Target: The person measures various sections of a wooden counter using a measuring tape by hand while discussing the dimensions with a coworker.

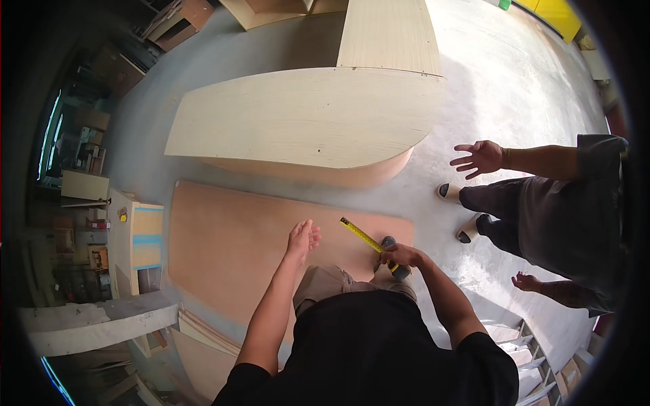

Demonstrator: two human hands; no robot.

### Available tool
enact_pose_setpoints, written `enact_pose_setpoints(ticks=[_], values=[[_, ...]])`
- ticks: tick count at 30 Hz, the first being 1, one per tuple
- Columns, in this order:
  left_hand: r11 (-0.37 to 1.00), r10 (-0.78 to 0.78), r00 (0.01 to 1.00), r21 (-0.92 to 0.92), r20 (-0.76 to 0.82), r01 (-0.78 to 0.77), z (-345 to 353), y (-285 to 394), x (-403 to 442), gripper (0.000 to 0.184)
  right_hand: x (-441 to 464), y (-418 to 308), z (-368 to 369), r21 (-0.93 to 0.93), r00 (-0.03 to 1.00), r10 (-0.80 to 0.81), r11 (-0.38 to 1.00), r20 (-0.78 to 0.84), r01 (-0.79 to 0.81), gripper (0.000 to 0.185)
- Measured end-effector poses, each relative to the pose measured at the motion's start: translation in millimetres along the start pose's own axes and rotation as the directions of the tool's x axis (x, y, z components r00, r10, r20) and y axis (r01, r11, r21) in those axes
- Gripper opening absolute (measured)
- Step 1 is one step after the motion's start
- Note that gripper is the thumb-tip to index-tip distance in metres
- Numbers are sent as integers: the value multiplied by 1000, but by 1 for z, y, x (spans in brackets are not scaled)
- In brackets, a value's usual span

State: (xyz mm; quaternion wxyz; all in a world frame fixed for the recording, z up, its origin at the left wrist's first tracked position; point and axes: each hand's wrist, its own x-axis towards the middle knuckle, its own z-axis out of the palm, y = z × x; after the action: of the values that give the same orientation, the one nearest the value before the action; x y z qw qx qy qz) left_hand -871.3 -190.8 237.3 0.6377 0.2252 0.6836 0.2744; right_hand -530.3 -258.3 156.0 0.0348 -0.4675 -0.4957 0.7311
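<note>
My right hand (401, 255) is closed around a tape measure, whose yellow blade (362, 234) sticks out toward the upper left over a brown board. The tape's case is mostly hidden by my fingers. To the left of the blade, my left hand (302, 241) is raised with its fingers loosely extended and nothing in it. Beneath both hands lies the large flat brown board (230, 230). Beyond it stands a pale plywood counter (291, 122) with a rounded right end.
A co-worker (569, 223) stands at the right, one open hand (482, 158) held out toward the counter. At the left stands a pale cabinet (123, 243) with blue tape. A ladder-like metal frame (531, 352) is at the lower right, and stacked boards (206, 331) lean at the lower left.
</note>
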Motion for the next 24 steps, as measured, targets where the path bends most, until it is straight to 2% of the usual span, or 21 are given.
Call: enact_pose_setpoints(ticks=[2,4,6,7,10,11,12,15,16,17,19,20,21,23,24], values=[[995,-40,998,-90,56,44,-13,12,27,48,-19,9,-2,22,981,183,983,-68,-182,31],[980,-69,993,-178,100,86,-19,33,57,54,-29,25,1,83,967,235,970,-100,-227,31],[976,-30,995,-212,99,51,-33,50,104,59,-42,23,9,92,935,314,949,-165,-302,30],[973,-19,994,-225,105,42,-38,58,129,62,-47,21,15,156,916,361,929,-177,-336,31],[949,-28,997,-311,66,47,-47,83,200,67,-48,21,42,271,873,401,905,-279,-329,31],[916,-41,997,-397,66,64,-46,95,219,66,-47,9,55,313,847,428,890,-315,-333,31],[876,-59,996,-475,65,83,-46,103,235,64,-43,-3,69,366,802,498,850,-329,-378,31],[718,-73,994,-687,79,107,-51,120,276,57,-10,-24,114,477,747,568,792,-345,-382,31],[647,-67,995,-756,76,101,-52,124,284,54,6,-33,129,464,777,498,832,-384,-304,31],[692,-7,995,-717,104,80,-56,124,285,46,26,-37,142,434,783,485,846,-388,-309,32],[729,48,986,-681,159,75,-62,119,291,47,77,-36,166,449,817,434,859,-379,-248,32],[750,74,980,-658,183,66,-67,114,291,47,101,-48,173,503,812,477,820,-337,-273,32],[774,48,978,-626,202,91,-72,113,291,47,121,-76,174,512,821,475,814,-316,-274,33],[816,13,970,-564,241,129,-76,123,289,48,182,-79,179,537,857,395,826,-332,-172,34],[823,10,969,-553,247,133,-78,129,289,49,196,-114,170,546,850,414,816,-325,-189,34]])
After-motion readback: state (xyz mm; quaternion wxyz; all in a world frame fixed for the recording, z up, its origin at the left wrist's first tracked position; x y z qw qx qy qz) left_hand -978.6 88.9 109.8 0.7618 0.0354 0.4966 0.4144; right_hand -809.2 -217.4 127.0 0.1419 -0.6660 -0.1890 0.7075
